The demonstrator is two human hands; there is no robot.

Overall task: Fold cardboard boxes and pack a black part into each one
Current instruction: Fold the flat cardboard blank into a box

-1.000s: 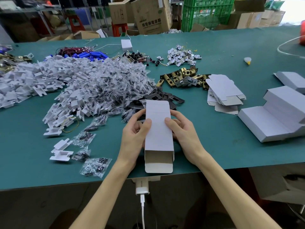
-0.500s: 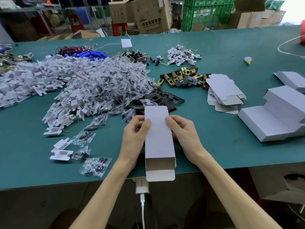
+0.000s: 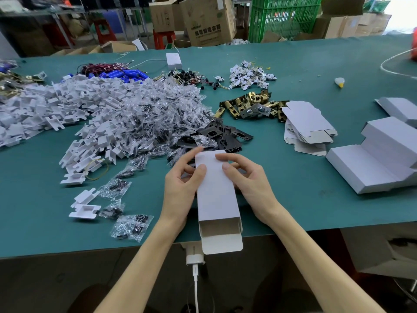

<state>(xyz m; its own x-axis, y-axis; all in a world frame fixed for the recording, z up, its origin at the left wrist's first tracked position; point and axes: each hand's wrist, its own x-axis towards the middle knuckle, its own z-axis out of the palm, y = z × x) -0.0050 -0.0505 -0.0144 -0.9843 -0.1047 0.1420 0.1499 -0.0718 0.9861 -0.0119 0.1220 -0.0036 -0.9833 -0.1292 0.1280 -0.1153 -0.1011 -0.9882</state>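
the left hand (image 3: 180, 186) and right hand (image 3: 250, 181) each pinch the far end of a white cardboard box (image 3: 216, 199), thumbs on its top face, fingers curled round its sides. the box lies at the near edge of the green table (image 3: 293, 206), its open end toward the person. it looks light, thin and easy to crush, so it is best held along the side creases. black parts (image 3: 225, 136) lie just beyond it.

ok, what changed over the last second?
The white cardboard box slid toward the person; its open near end now hangs past the edge of the green table. The left hand and right hand kept holding it, fingers now nearer its far end. The black metal plates and flat white box stack stayed put.
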